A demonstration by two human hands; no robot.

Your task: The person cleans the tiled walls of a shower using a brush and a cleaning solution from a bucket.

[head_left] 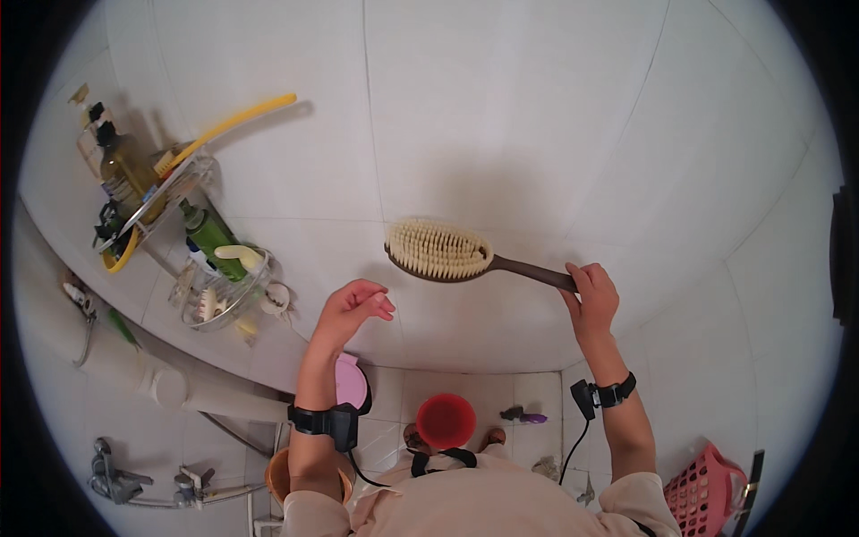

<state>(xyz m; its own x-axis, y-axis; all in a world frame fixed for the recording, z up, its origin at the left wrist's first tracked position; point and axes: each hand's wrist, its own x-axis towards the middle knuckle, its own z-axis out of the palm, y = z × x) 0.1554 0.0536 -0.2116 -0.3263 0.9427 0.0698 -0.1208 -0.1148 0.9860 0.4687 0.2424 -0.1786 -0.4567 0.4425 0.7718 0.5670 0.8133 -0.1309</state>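
My right hand pinches the long-handled brush near its handle's end, its head held left of those fingers; my left hand curls loosely, empty. Likely light, stiff, slightly head-heavy; mid-handle grip should steady it.

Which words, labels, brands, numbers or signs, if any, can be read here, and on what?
None can be read.
Amber bottle: label marks, too small and blurred.
Green bottle: no readable text.
Brush in the right hand: no text visible.
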